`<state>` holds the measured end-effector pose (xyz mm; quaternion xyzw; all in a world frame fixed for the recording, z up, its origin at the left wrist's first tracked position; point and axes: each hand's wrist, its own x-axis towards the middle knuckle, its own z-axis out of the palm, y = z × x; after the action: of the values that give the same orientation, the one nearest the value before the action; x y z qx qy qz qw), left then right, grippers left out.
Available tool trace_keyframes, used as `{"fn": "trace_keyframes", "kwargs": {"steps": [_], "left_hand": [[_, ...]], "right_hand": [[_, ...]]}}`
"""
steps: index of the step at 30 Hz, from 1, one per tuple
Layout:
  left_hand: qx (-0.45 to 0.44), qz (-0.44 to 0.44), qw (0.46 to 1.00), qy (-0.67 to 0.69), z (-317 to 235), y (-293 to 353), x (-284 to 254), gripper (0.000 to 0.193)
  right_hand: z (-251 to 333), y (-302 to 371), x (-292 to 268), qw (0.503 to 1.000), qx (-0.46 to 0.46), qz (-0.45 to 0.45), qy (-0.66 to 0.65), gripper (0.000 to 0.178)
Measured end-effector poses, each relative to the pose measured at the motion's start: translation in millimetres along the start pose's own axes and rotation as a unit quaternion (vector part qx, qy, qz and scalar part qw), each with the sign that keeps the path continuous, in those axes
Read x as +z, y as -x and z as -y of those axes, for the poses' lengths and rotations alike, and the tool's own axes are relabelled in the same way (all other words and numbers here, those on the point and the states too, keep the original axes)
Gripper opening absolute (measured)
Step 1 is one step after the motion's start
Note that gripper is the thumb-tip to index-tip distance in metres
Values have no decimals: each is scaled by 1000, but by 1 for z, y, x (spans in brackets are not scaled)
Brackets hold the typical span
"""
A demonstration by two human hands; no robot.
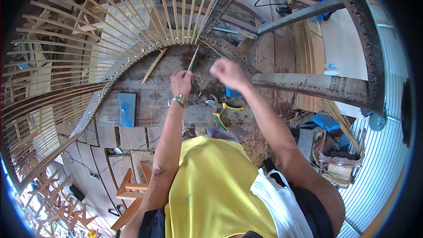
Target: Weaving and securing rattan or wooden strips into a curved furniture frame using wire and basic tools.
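Head view: a thin bamboo sliver [193, 58] stands up from the worn wooden workbench [150, 105] toward the curved rim of a splayed bamboo frame [132, 31], its lower end pinched in the closed fingers of the left hand [181, 82], which wears a wristwatch [177, 100]. The right hand [228, 74], blurred beside it, looks loosely fisted; whether it grips anything cannot be told. Holding the sliver steady and close to the rim would likely keep the work neat, with the green-handled pruning shears [219, 110] lying just below both hands.
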<state>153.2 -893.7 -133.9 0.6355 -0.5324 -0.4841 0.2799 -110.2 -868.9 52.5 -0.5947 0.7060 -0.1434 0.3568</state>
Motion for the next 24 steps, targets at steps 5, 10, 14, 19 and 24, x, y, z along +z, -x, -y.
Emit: {"fn": "trace_keyframes", "kwargs": {"steps": [5, 10, 14, 19, 24], "left_hand": [[-169, -18, 975, 140, -1, -10, 10, 33], [-205, 58, 900, 381, -22, -2, 23, 25], [-161, 52, 846, 505, -24, 14, 24, 20], [-154, 33, 803, 575, -20, 24, 41, 47], [-135, 31, 804, 578, -21, 18, 57, 55]], "right_hand": [[-69, -132, -60, 939, -71, -269, 203, 50], [-116, -194, -66, 897, -41, -271, 348, 49], [-106, -215, -54, 891, -52, -239, 382, 41], [-113, -224, -51, 870, -46, -190, 453, 29], [-122, -232, -65, 857, -37, -158, 488, 25]]}}
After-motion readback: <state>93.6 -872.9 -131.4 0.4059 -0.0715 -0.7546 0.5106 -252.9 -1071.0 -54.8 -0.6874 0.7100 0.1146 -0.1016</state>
